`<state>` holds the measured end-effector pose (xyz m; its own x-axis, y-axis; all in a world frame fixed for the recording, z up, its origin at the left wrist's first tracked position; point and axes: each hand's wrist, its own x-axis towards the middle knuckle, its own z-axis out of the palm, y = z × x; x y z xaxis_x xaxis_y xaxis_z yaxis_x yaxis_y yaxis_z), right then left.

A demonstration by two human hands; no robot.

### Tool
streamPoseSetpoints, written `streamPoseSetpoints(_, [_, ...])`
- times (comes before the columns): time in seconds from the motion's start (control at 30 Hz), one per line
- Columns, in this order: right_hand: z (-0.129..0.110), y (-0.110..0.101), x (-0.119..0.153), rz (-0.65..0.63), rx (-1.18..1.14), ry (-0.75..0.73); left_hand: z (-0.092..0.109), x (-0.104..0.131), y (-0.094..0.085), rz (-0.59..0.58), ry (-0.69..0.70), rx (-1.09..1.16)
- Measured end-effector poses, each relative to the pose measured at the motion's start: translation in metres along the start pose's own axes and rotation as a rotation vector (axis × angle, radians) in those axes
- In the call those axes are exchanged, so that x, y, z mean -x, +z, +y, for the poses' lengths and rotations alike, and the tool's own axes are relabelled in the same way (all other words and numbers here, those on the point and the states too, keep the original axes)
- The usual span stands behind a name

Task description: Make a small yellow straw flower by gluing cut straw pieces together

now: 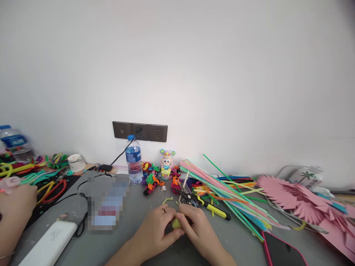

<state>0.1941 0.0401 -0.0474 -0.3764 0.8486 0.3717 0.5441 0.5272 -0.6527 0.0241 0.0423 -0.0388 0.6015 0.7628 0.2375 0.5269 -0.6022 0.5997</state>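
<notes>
My left hand, with a ring on one finger, and my right hand meet at the table's near middle. Both have their fingers closed around a small yellow piece, mostly hidden by the fingers; its exact kind I cannot make out. Just beyond my fingertips lies a short pale green bent strip. Pliers with yellow and black handles rest close behind my right hand. Farther back stands a colourful little figure, with bright fuzzy pipe-cleaner pieces around it.
Long pipe cleaners lie in a bundle to the right, near pink folded paper and a pink-edged phone. A water bottle stands by the wall. At left are a white power bank, a cable and another person's hand.
</notes>
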Motion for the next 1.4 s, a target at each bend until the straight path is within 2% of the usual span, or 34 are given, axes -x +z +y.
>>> streamPoseSetpoints(0.2, [0.0009, -0.0021, 0.0014, 0.003, 0.019, -0.028, 0.0029, 0.0023, -0.0027, -0.036, 0.071, 0.013])
streamPoseSetpoints(0.5, [-0.0014, -0.0008, 0.0018, 0.019, 0.005, -0.045, 0.0047, 0.0021, -0.0037, -0.019, 0.128, -0.042])
streamPoseSetpoints(0.87, [-0.0007, -0.0010, 0.0023, 0.027, -0.006, 0.050, 0.0026, 0.0014, -0.0038, 0.009, 0.075, -0.006])
streamPoseSetpoints(1.07, [-0.0046, -0.0036, 0.0015, 0.034, -0.022, 0.006, 0.0009, 0.0026, -0.0025, 0.000, 0.055, 0.009])
streamPoseSetpoints(1.4, [-0.0051, -0.0039, 0.0012, 0.003, -0.041, 0.038, 0.0021, 0.0038, -0.0031, 0.010, 0.056, 0.023])
